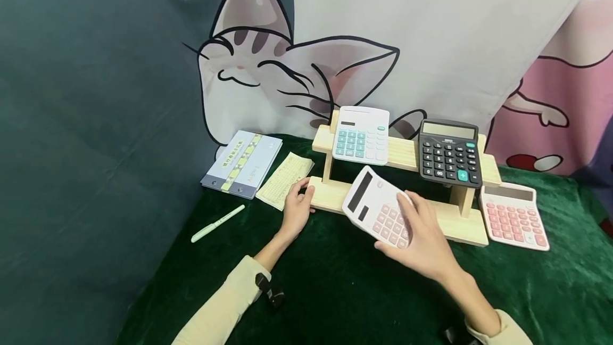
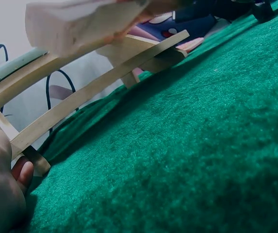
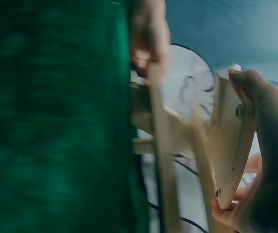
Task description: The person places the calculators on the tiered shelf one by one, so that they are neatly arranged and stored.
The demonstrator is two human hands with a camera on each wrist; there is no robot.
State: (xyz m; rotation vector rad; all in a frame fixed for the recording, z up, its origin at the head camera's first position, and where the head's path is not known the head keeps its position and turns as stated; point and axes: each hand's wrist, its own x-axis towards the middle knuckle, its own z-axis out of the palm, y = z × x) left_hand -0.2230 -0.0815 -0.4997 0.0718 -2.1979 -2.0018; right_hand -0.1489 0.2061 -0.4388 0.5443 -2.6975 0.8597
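Note:
My right hand [image 1: 423, 238] grips a white calculator with pale pink keys [image 1: 378, 209] by its lower end, thumb on one edge and fingers on the other. It is held tilted in front of the two-tier wooden stand [image 1: 325, 193]; the right wrist view shows the underside of this calculator [image 3: 233, 141]. At the stand's left end, my left hand [image 1: 298, 206] holds the end of the lower board between thumb and fingers. On the upper tier lean a white calculator with teal keys [image 1: 361, 134] and a black calculator [image 1: 450, 150].
Right of the stand, a pink-keyed calculator [image 1: 514, 216] lies on the green cloth [image 1: 335, 292]. To the left are a blue-grey notebook [image 1: 241, 164], a yellowish paper pad [image 1: 286, 180] and a pale green pen [image 1: 217, 223]. A cat-print curtain [image 1: 431, 25] hangs behind.

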